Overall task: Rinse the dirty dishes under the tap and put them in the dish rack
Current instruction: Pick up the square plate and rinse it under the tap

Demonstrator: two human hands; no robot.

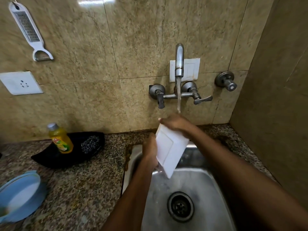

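Observation:
A white square plate [168,150] is tilted steeply on edge over the steel sink [208,197], its underside facing me. My right hand [175,122] grips the plate's top edge, fingers curled over it. My left hand [150,149] holds the plate's left edge, partly hidden behind it. Water runs from the wall tap [179,64] in a stream [179,97] down onto my right hand and drips off the plate's lower corner. No dish rack is in view.
On the granite counter [86,180] to the left lie a black tray [50,157] with a yellow dish soap bottle [60,139] and a steel scrubber [90,144]. Light blue dishes [18,194] sit at the far left. The drain [180,206] is below the plate. A grater [26,29] hangs on the wall.

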